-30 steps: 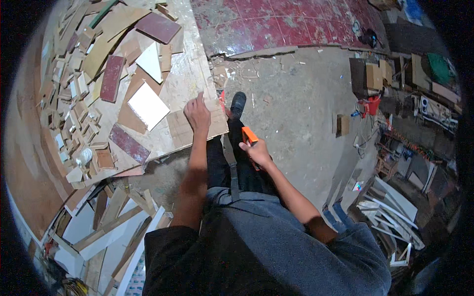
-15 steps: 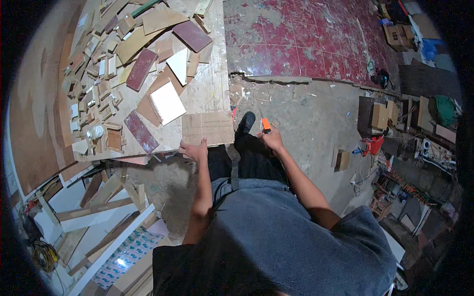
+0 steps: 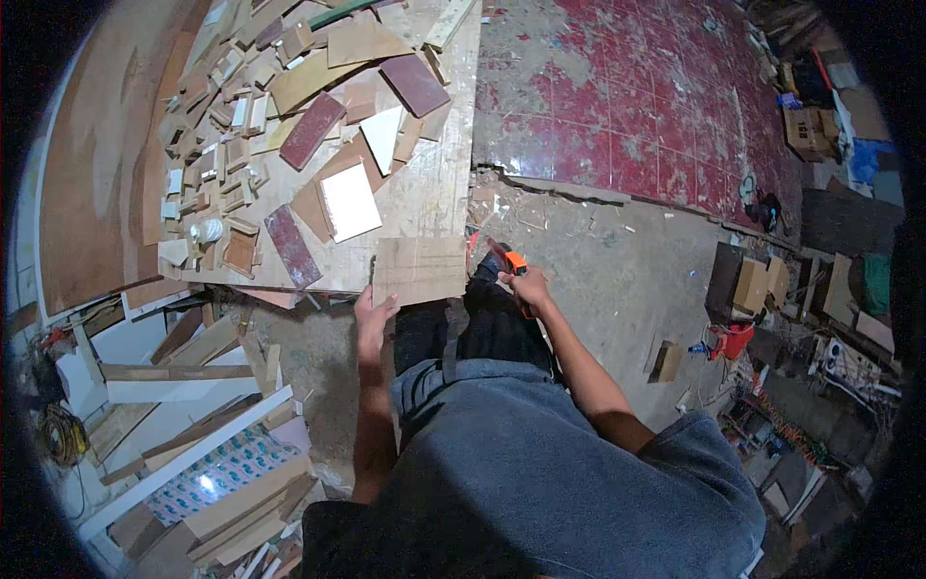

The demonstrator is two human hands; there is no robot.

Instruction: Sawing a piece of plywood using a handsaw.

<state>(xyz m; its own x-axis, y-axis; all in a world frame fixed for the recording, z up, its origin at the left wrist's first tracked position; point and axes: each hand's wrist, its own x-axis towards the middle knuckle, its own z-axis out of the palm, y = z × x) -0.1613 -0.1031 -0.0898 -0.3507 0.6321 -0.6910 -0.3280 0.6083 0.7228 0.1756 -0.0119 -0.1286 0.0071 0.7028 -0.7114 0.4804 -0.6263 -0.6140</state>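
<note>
My left hand (image 3: 374, 317) is closed on the left edge of a flat rectangular wooden board (image 3: 421, 270). The board lies at the near right corner of the workbench (image 3: 424, 207) and juts past its front edge, with faint lines across its face. In my right hand (image 3: 527, 288) is a hand saw (image 3: 516, 261) with an orange and black handle. Its blade, seen nearly edge-on, points up and left, right of the board and apart from it. A white rectangular panel (image 3: 351, 200) and a dark red strip (image 3: 292, 247) lie on the bench behind the board.
Many small wooden box-like pieces (image 3: 231, 159) crowd the bench's left side. Offcuts and long planks (image 3: 193, 386) are heaped on the floor at left. A raised red tiled floor (image 3: 627, 116) with a broken edge lies ahead. A wooden block (image 3: 666, 362) stands at right.
The view has shifted, so the bench appears further right. My left hand has moved from the board's front edge to its left edge. The saw has come nearer to the board, its blade now turned up-left.
</note>
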